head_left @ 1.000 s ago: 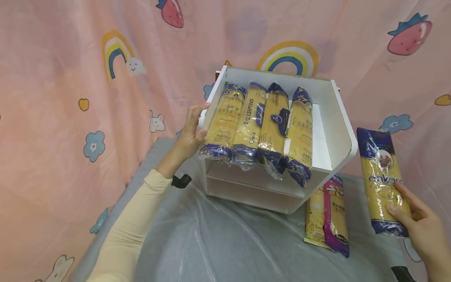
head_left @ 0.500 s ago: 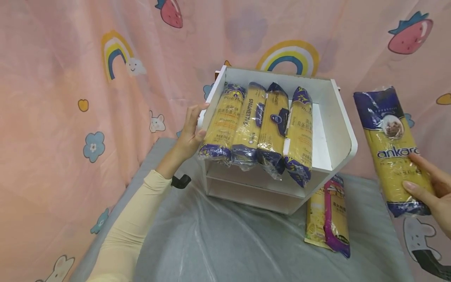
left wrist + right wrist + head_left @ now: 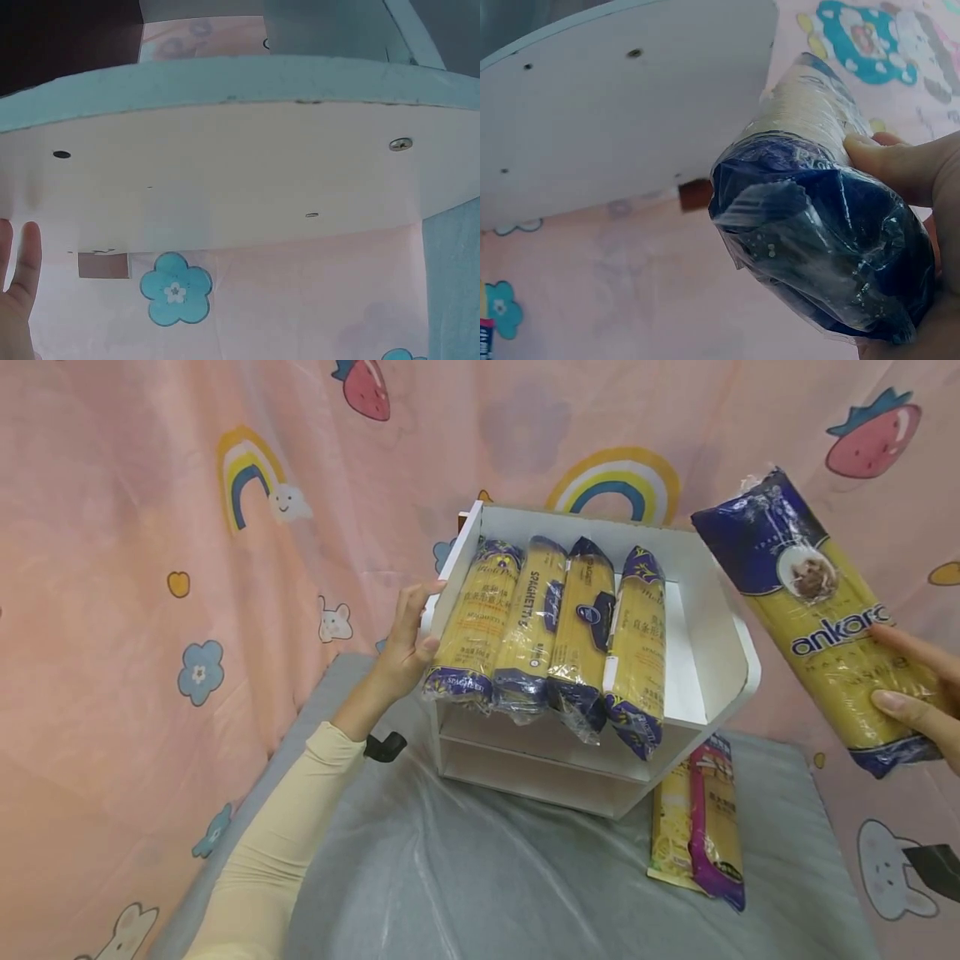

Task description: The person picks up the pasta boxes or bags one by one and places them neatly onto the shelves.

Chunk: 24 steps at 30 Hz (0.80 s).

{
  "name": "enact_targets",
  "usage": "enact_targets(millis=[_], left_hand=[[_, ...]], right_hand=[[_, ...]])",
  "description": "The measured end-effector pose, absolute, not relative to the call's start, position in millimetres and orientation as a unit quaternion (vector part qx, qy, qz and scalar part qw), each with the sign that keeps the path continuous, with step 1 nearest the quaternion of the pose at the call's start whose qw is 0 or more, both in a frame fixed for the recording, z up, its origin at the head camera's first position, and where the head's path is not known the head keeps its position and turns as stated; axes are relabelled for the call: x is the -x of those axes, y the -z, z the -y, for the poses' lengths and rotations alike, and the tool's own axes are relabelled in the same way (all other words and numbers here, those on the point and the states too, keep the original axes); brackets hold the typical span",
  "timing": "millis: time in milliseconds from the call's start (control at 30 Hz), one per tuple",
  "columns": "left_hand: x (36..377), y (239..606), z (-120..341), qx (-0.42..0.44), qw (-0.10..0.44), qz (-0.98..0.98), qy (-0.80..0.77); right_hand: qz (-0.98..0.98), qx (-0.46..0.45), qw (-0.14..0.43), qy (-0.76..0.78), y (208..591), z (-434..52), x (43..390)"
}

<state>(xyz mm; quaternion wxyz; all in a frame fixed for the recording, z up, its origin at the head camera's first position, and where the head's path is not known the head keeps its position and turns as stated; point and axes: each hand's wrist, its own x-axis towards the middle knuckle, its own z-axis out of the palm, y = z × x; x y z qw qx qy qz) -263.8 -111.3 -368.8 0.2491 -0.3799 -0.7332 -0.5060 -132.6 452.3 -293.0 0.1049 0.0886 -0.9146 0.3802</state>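
My right hand [image 3: 926, 693] grips a spaghetti pack [image 3: 832, 610] marked "ankara" near its lower end, thumb on the front. The pack is tilted, its blue top leaning left over the right side of the white shelf unit [image 3: 738, 635]. In the right wrist view, the crumpled blue end of the spaghetti pack [image 3: 817, 247] faces the camera. My left hand [image 3: 405, 643] rests against the unit's left side panel, its fingertips at the panel's edge. Several spaghetti packs [image 3: 573, 627] lie side by side on the slanted top shelf, with a bare strip at their right.
Two more pasta packs [image 3: 697, 827], one yellow and one with a magenta band, lie on the grey cloth [image 3: 480, 877] beside the unit's right front corner. Lower shelf compartments [image 3: 525, 777] open below the top shelf. A pink patterned curtain [image 3: 360, 510] hangs behind.
My right hand has raised the ankara spaghetti pack, and the pack has tilted leftward, closer to the unit's top right side. The left hand and the shelved packs have stayed in place.
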Motion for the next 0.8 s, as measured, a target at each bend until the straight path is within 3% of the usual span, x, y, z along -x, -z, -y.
enact_targets(millis=[200,367,800], left_hand=[[262,369,112,0.373,0.243,0.738,0.507],[262,368,112,0.371,0.241,0.738,0.509],[262,368,111,0.371,0.249,0.741,0.502]], right_hand=[[0.931,-0.091,0.084,-0.343,263,-432,139],[0.932,-0.126,0.110,-0.322,244,-411,140],[0.907,-0.239,0.105,-0.331,227,-363,136]])
